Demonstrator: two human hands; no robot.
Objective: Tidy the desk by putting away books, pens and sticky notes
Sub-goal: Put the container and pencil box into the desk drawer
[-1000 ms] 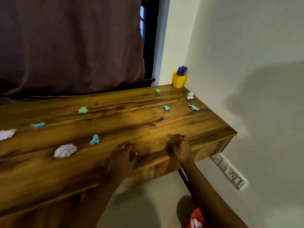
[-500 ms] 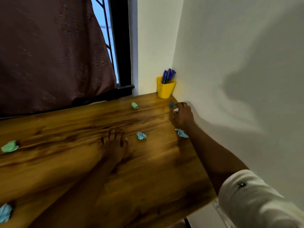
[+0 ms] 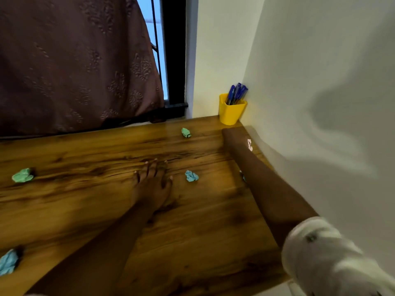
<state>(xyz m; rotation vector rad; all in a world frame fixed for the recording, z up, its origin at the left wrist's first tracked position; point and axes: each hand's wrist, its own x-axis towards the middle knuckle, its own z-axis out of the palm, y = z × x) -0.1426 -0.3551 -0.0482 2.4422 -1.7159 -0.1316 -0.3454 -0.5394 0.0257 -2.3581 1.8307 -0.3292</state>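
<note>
My left hand (image 3: 152,181) lies flat on the wooden desk (image 3: 85,212), fingers spread, holding nothing. My right hand (image 3: 233,136) reaches into the far right corner, just in front of a yellow cup (image 3: 229,113) with blue pens (image 3: 236,94) in it. Its fingers point away and are hidden. A white crumpled note (image 3: 249,144) shows at the hand's right edge; whether it is gripped is unclear. Crumpled sticky notes lie around: a green one (image 3: 185,132), a blue one (image 3: 191,175) beside my left hand, and a sliver of another blue one (image 3: 243,178) under my right forearm.
Another green note (image 3: 22,175) lies at the far left and a blue one (image 3: 8,261) at the lower left. A brown curtain (image 3: 74,60) hangs behind the desk. A white wall (image 3: 310,103) bounds the desk's right side.
My view has moved closer to the corner. My right hand has gone further toward the yellow cup, over the spot where a small blue object lay. My left hand stays flat on the desk.
</note>
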